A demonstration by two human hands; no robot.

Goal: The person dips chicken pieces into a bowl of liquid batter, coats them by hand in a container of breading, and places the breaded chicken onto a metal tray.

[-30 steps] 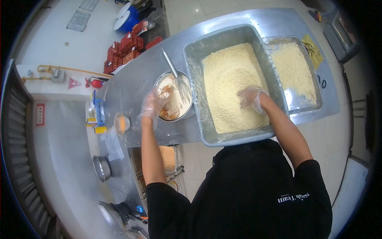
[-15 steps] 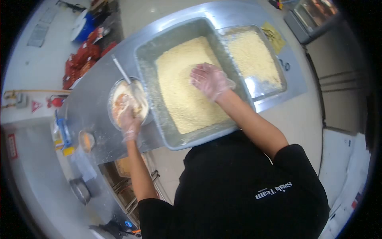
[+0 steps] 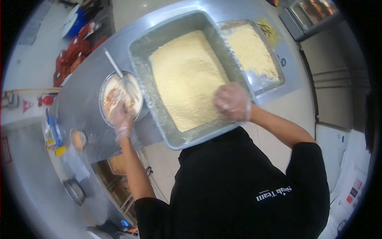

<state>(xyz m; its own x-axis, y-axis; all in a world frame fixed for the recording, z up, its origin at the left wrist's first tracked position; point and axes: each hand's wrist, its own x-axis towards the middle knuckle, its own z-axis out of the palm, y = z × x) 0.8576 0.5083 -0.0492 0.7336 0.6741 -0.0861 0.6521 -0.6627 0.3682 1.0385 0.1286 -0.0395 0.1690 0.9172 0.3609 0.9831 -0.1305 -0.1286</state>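
Above the tub [image 3: 141, 59], right hand [image 3: 232, 102] curled closed, left hand [image 3: 121, 116] in bowl [image 3: 142, 114] (grip hidden, cannot tell)

We see an evenly bright room, with white glare along the far edge of the metal table [image 3: 87, 95] and on the tray [image 3: 260, 81]. Soft blur smears the right hand [image 3: 232, 101] and the red crates [image 3: 73, 57]. The wide lens bends the table's straight lines, and we get black, darkened corners. The black shirt [image 3: 223, 179] shows little shading.

One large tub [image 3: 142, 65], one metal tray [image 3: 260, 83], one whisk [image 3: 114, 62], two gloved hands [image 3: 232, 102]
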